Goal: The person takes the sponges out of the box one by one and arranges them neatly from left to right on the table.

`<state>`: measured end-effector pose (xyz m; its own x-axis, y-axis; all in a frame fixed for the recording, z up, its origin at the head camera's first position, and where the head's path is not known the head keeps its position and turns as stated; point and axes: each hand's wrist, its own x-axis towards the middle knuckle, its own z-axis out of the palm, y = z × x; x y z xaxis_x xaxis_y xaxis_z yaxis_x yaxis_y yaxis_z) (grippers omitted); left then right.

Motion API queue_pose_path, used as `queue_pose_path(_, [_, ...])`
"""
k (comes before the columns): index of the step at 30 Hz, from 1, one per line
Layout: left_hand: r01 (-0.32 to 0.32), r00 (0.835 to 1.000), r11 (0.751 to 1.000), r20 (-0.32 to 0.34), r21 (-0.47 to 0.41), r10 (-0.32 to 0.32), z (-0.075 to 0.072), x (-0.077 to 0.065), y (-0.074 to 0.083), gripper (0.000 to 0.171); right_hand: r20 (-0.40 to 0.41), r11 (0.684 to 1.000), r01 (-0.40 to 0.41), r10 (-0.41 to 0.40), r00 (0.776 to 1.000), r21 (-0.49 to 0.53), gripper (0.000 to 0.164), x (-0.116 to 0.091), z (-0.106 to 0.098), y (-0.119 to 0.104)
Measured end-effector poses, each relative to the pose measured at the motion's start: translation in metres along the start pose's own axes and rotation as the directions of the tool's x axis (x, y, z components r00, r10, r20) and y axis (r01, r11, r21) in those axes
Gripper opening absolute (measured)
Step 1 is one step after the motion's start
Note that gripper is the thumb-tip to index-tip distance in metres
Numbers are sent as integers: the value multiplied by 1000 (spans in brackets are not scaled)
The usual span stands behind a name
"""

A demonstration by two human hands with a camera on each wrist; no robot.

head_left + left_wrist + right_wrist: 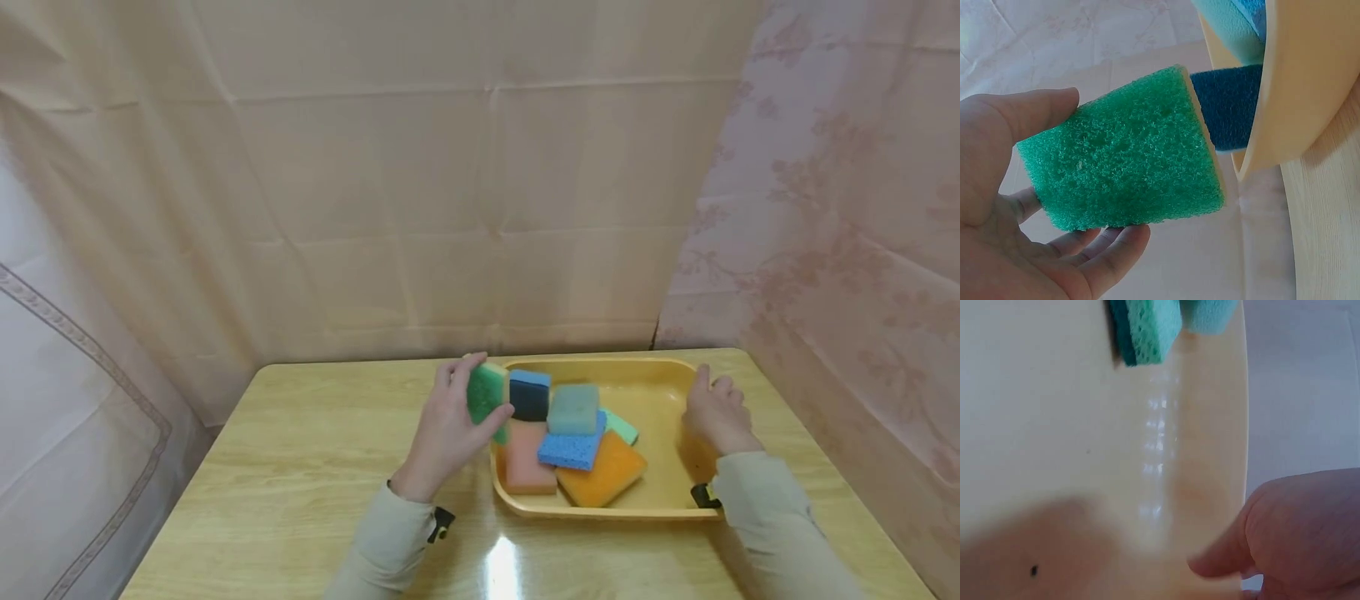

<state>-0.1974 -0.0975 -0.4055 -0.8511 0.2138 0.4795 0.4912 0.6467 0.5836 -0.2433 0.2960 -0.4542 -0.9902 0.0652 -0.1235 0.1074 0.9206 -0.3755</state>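
1. Hands, two. The left hand pinches one sponge between its thumb on one edge and its fingers on the opposite edge; the right hand holds the tray's rim, thumb inside the wall, other fingers outside, how firmly we cannot tell.
2. Green sponge, one: raised in the left fingers beside the tray's left end. We note a rectangular block, its broad face bright green, coarse and open-meshed, backed by a pale yellow layer.
3. Tray, one: yellow, rounded corners, lying between the two sets of fingers.
4. Further sponges, six counted, all inside the tray. Nearest the left fingertips, a navy-and-blue sponge; below the left thumb tip, a pink sponge. Farther toward the right fingers, we list a grey-green sponge resting on a blue sponge, an orange sponge and a mint sponge, well apart from the right thumb.
5. Table, one: pale wood-grained, beneath all fingers.
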Motion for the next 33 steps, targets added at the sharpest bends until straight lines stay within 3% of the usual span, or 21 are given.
queue_pose_path(3, [4, 1000, 1000, 1, 13, -4, -2, 0, -2, 75, -8, 998, 46, -46, 999, -37, 73, 7, -2, -3])
queue_pose_path(7, [14, 1000, 999, 5, 29, -14, -4, 1, -3, 75, -51, 972, 197, -205, 978, -124, 60, 23, -7, -6])
queue_pose_path(10, [23, 1000, 999, 11, 39, -24, -4, 1, -4, 75, -94, 928, 333, -352, 931, -168, 56, 37, -6, -3])
queue_pose_path(14, [10, 1000, 999, 1, 44, -10, -7, -1, -6, 75, -149, 880, 450, -470, 870, -151, 53, 50, 3, 5])
queue_pose_path(19, [-19, 999, 999, -32, 44, 21, -11, -3, -10, 77, -222, 862, 494, -507, 833, -115, 52, 57, 11, 9])
queue_pose_path(28, [47, 997, 998, -57, 49, -44, -23, -7, -18, 96, -283, 879, 456, -477, 832, -141, 49, 60, 17, 6])
queue_pose_path(30, [77, 996, 996, -59, 54, -74, -29, -8, -23, 97, -309, 873, 463, -488, 817, -154, 46, 60, 18, 6])
queue_pose_path(33, [144, 989, 987, -54, 72, -140, -38, -12, -31, 95, -377, 844, 499, -534, 757, -195, 37, 60, 21, 5])
